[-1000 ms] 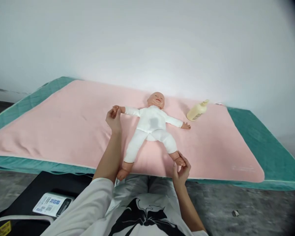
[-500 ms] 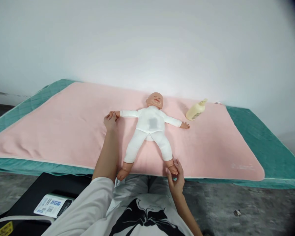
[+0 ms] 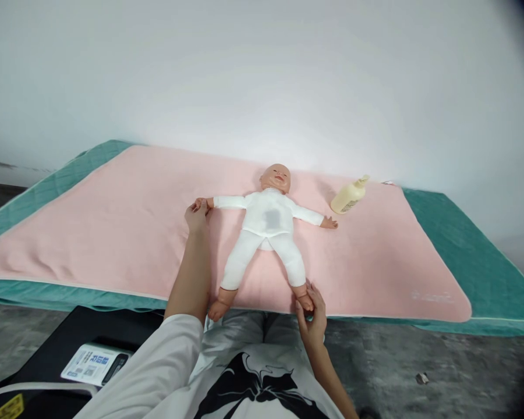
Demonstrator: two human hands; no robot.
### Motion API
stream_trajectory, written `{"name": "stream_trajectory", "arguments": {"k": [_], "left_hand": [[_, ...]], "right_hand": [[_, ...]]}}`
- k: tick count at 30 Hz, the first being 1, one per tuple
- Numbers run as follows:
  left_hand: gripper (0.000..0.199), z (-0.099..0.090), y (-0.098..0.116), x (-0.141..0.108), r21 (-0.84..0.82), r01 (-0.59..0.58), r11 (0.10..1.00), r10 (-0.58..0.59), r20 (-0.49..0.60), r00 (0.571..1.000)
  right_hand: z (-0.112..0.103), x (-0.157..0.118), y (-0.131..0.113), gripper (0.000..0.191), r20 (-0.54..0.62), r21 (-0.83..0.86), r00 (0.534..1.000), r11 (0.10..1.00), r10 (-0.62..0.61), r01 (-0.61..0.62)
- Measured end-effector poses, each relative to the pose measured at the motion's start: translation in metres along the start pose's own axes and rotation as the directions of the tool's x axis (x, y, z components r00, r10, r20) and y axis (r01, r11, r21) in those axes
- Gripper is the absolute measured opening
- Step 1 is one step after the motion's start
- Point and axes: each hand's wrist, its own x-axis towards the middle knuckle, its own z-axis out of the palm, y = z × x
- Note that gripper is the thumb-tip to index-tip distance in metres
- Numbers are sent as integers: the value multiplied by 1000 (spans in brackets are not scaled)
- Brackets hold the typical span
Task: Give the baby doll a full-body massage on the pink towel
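Observation:
A baby doll [image 3: 268, 212] with a white cloth body lies on its back, its head toward the wall and its arms and legs spread. My left hand [image 3: 196, 215] is closed on the doll's hand at the left. At the near edge, my right hand [image 3: 313, 317] holds the doll's foot on the right side, thumb and fingers around it. The doll's other foot and other hand are free. Under the doll is a pink mat [image 3: 113, 221]. A pale yellow pump bottle [image 3: 348, 196] lies tilted on the mat beyond the doll's free hand.
The pink mat covers a green padded mattress [image 3: 471, 256] against a white wall [image 3: 262, 75]. At the lower left, a white and blue package [image 3: 94, 364] rests on a black surface [image 3: 61, 334]. A small scrap [image 3: 421, 379] lies on the grey floor.
My right hand and the doll's foot in it have shifted very slightly to the left. My left hand keeps its hold on the doll's hand.

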Motion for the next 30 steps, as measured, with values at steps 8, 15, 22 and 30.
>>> {"name": "stream_trajectory", "arguments": {"k": [8,15,22,30], "left_hand": [[18,-2,-2,-7,-29,-122,992,123,32,992],[35,5,3,-30,12,-396,918,394,97,914],[36,17,9,-64,18,-553,833,515,339,787],[42,17,10,-88,51,-705,708,494,677,545]], "right_hand": [[2,5,-10,47,-72,174,983,972,171,-157],[0,34,-23,43,-177,286,952,939,248,-192],[6,74,-37,49,-279,313,957,950,79,13],[15,124,-56,46,-186,284,980,959,74,-19]]}}
